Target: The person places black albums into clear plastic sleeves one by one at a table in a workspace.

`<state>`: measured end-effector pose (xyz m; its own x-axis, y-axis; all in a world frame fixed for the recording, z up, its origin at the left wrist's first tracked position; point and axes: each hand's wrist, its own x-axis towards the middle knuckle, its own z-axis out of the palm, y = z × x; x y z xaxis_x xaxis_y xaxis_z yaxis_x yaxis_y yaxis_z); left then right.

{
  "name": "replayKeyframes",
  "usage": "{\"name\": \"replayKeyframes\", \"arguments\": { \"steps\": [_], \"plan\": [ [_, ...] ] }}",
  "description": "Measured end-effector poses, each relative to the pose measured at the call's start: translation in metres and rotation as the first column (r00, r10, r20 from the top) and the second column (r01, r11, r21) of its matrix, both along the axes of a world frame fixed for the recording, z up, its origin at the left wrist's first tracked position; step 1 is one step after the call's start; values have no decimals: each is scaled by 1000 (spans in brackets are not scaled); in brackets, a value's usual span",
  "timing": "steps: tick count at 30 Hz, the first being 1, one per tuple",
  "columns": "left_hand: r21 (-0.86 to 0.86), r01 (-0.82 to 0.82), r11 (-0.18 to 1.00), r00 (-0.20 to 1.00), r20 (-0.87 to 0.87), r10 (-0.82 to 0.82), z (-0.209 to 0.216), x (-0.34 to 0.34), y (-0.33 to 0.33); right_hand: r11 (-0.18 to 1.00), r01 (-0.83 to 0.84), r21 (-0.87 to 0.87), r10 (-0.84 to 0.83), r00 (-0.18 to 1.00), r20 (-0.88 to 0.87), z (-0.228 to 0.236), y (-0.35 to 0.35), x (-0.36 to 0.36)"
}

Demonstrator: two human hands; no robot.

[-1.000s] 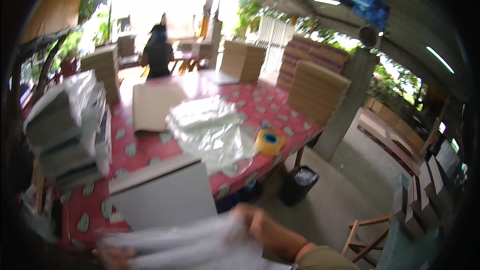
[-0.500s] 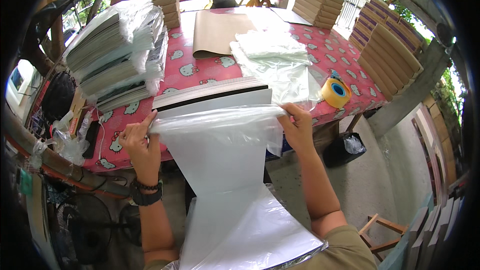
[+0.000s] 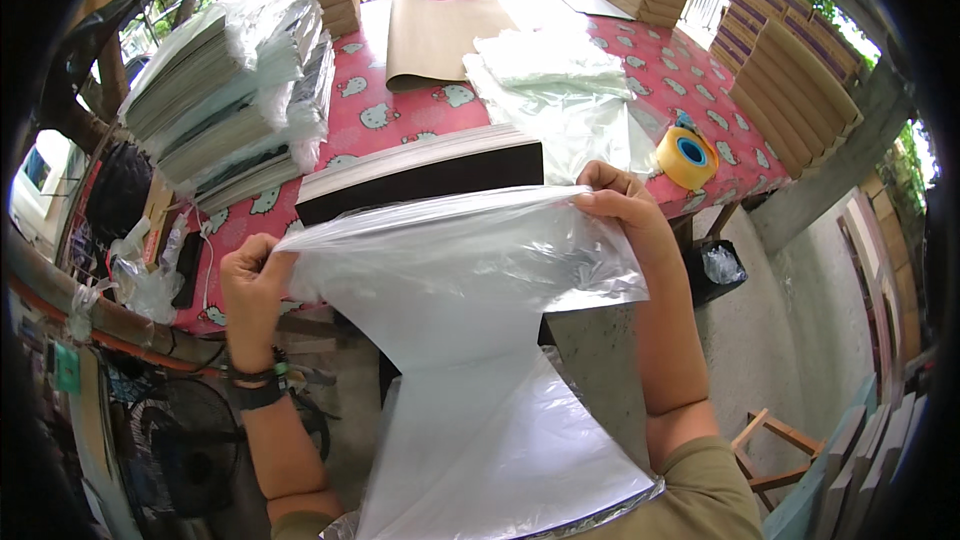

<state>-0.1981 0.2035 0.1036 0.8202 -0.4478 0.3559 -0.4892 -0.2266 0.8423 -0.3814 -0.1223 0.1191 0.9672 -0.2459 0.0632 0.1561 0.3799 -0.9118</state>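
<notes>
Filling most of the view was the red tabletop point(image 3: 420, 120), printed with white cartoon heads. Clear plastic film point(image 3: 460, 250) was stretched at its near edge, just in front of a black-edged bundle point(image 3: 430, 178). Purple-marked cartons point(image 3: 765, 28) stood far right, lettering too small to tell. Left hand point(image 3: 252, 285) had its grip pinched on one film end, right hand point(image 3: 622, 204) on the other. Yellow tape roll point(image 3: 672, 162) sat rightward.

The left hand point(image 3: 250, 280), left of centre in the frame, pinches with curled fingers; its forearm point(image 3: 288, 450) rises from the lower left. The right hand point(image 3: 628, 205), right of centre and higher, pinches too, thumb pointing left, elbow bent at lower right.
</notes>
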Motion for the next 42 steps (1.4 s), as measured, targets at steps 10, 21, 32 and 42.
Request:
{"name": "replayKeyframes", "arguments": {
  "steps": [10,21,32,42],
  "plan": [
    [-250,162,955,602,-741,-296,-135,-29,61,973,92,214,-42,972,-229,-139,5,-57],
    [177,-110,978,763,-615,197,-241,-98,29,979,115,166,-46,927,-373,-182,36,-112],
    [210,-149,966,744,-620,250,-228,-105,31,986,-68,155,129,895,-428,-159,33,-124],
    [523,-291,801,850,-244,468,-287,-81,7,688,294,-663,-636,685,-356,-334,31,-47]
  ]
}}
